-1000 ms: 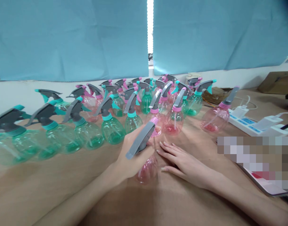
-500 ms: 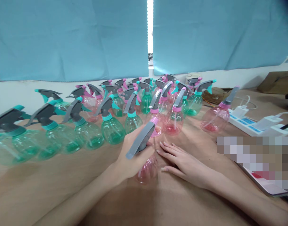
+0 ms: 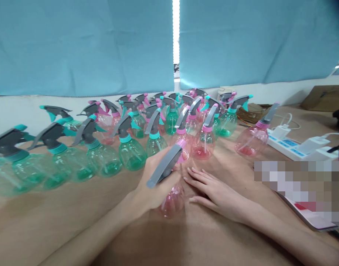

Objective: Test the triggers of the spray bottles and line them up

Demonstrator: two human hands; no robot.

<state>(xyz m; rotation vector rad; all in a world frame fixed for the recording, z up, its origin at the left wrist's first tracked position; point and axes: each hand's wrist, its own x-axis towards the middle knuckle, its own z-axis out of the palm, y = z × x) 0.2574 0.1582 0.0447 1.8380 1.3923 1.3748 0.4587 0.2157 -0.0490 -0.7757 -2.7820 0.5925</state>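
Observation:
My left hand (image 3: 152, 183) is wrapped round a pink spray bottle (image 3: 173, 199) with a grey trigger head (image 3: 165, 166), which stands on the brown table (image 3: 75, 214) in front of me. Just to its right, my right hand (image 3: 213, 190) lies flat on the table with fingers stretched out, holding nothing, its fingertips close to the bottle. Behind them stand several spray bottles, green ones (image 3: 130, 151) on the left and pink ones (image 3: 202, 142) toward the middle and right.
A lone pink bottle (image 3: 251, 138) stands at the right, beside a white power strip (image 3: 294, 147) with plugged chargers. A flat white device (image 3: 310, 218) lies at the right edge. Blue curtains (image 3: 83, 44) hang behind the table; a cardboard box (image 3: 324, 98) sits far right.
Nothing has moved except a very slight shift of the camera; both hands and the held bottle stay where they were.

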